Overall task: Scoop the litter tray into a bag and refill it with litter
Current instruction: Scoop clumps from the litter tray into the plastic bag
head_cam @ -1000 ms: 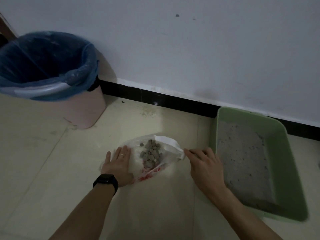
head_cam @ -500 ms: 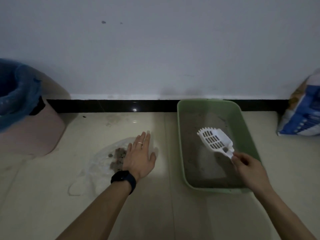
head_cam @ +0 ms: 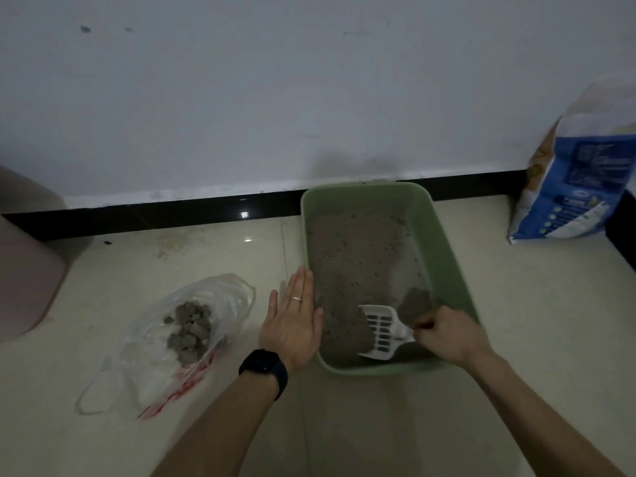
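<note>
A green litter tray point(head_cam: 444, 249) sits on the floor against the wall, with grey litter point(head_cam: 354, 256) spread inside. My right hand point(head_cam: 447, 333) is shut on the handle of a white slotted scoop point(head_cam: 380, 330), whose head is down in the litter at the tray's near end. My left hand point(head_cam: 292, 321) lies flat and open against the tray's left rim. To the left lies a clear plastic bag point(head_cam: 192, 325) on the floor, holding a pile of dark clumps point(head_cam: 189, 330).
A pink bin point(head_cam: 24, 270) stands at the far left by the wall. A blue and white litter sack point(head_cam: 571, 187) leans upright at the right. A black baseboard point(head_cam: 172, 215) runs along the wall behind the tray.
My right hand brought the scoop from above the tray down into the litter at the near end. My left hand left the bag and moved right to the tray's rim.
</note>
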Tool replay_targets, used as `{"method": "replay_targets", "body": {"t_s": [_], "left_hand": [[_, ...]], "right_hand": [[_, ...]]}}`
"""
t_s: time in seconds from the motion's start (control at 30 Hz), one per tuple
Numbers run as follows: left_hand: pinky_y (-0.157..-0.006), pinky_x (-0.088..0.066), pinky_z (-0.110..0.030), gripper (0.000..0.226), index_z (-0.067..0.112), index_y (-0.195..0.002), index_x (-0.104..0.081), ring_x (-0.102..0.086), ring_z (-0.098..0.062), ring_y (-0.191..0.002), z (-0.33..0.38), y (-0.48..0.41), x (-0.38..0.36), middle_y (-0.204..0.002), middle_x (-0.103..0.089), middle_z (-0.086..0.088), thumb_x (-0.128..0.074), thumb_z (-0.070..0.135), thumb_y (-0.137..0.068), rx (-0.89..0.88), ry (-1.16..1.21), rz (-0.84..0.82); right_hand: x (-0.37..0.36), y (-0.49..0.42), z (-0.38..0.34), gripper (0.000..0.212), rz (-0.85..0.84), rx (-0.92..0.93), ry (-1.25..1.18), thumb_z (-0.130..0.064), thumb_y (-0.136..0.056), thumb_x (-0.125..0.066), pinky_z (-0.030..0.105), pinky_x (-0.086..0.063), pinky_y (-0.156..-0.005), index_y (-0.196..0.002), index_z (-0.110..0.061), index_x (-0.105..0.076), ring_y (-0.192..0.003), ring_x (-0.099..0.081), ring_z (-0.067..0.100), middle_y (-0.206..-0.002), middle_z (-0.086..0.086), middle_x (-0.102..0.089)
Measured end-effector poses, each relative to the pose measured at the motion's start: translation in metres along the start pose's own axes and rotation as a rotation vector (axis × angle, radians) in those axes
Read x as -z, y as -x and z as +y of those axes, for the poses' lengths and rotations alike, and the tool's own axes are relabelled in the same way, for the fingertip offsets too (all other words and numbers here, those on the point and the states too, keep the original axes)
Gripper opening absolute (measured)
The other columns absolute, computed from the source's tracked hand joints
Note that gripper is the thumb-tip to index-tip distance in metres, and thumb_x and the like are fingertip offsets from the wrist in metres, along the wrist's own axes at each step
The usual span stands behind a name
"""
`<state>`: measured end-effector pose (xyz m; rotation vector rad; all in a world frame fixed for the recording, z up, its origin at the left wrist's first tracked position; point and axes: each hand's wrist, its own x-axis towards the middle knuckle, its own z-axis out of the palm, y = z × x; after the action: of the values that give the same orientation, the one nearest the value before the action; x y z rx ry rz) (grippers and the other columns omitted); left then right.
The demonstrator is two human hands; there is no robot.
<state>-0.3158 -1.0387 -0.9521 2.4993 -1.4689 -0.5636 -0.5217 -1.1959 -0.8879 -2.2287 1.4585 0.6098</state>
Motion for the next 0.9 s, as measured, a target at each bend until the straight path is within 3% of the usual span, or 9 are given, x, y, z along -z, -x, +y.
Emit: {"method": "replay_targets", "body": {"t_s": [0.07,0.23,0.37,0.5,0.63,0.77,0.9], "left_hand": [[-0.121,0.010,-0.040,0.063,0.018,-0.151,0.026,0.019,-0.012,-0.149,0.000,0.000,-0.002,-0.160,0.029,0.003,-0.007,0.042,-0.102,0.005,-0.025,0.004],[-0.121,0.011,-0.039,0.063,0.019,-0.152,0.025,0.020,-0.010,-0.148,-0.001,0.000,-0.001,-0.159,0.029,0.005,-0.009,0.042,-0.104,0.004,-0.036,0.004],[-0.120,0.012,-0.039,0.064,0.019,-0.152,0.024,0.020,-0.010,-0.148,0.000,0.000,0.001,-0.159,0.028,0.005,-0.011,0.041,-0.104,0.004,-0.037,0.005],[-0.119,0.012,-0.039,0.063,0.018,-0.152,0.024,0.019,-0.011,-0.149,-0.001,-0.001,0.001,-0.159,0.029,0.004,-0.006,0.043,-0.103,0.000,-0.060,0.002],[-0.120,0.009,-0.041,0.063,0.019,-0.152,0.024,0.018,-0.011,-0.149,-0.001,0.000,0.001,-0.160,0.026,0.004,-0.006,0.044,-0.103,0.004,-0.055,-0.009],[-0.122,0.007,-0.042,0.063,0.021,-0.149,0.027,0.017,-0.010,-0.149,-0.004,0.000,0.008,-0.160,0.026,0.006,-0.010,0.046,-0.104,-0.019,-0.059,-0.032],[-0.121,0.009,-0.041,0.061,0.022,-0.153,0.020,0.019,-0.008,-0.148,-0.010,0.003,0.019,-0.160,0.025,0.008,-0.008,0.045,-0.104,-0.056,-0.089,-0.068]], "right_hand": [[-0.014,-0.010,-0.011,0.023,-0.070,0.035,-0.102,-0.039,-0.082,-0.058,0.025,-0.053,-0.073,-0.100,-0.042,-0.073,-0.085,-0.065,0.011,-0.095,-0.011,-0.072],[-0.025,-0.015,-0.003,0.020,-0.066,0.061,-0.320,-0.032,-0.084,-0.062,0.023,-0.046,-0.068,-0.091,-0.046,-0.075,-0.079,-0.060,-0.003,-0.090,-0.023,-0.070],[-0.016,-0.009,0.007,0.018,0.015,0.040,-0.419,-0.031,-0.082,-0.067,0.023,-0.046,-0.076,-0.088,-0.045,-0.076,-0.086,-0.063,0.002,-0.088,-0.024,-0.070],[-0.011,-0.006,0.019,0.028,0.118,-0.009,-0.678,-0.021,-0.077,-0.075,0.025,-0.046,-0.074,-0.067,-0.048,-0.074,-0.084,-0.066,0.004,-0.080,-0.021,-0.073],[-0.008,0.004,0.021,0.037,0.164,0.017,-0.844,-0.007,-0.080,-0.072,0.011,-0.045,-0.066,-0.069,-0.042,-0.073,-0.071,-0.063,-0.010,-0.069,-0.026,-0.070],[-0.010,0.013,0.018,0.029,0.184,-0.002,-0.955,-0.007,-0.079,-0.073,0.017,-0.044,-0.069,-0.073,-0.036,-0.075,-0.082,-0.066,0.002,-0.076,-0.018,-0.074],[-0.013,0.018,0.015,0.016,0.218,-0.064,-1.078,-0.007,-0.079,-0.074,0.026,-0.042,-0.079,-0.090,-0.017,-0.079,-0.088,-0.066,0.016,-0.090,0.003,-0.075]]}}
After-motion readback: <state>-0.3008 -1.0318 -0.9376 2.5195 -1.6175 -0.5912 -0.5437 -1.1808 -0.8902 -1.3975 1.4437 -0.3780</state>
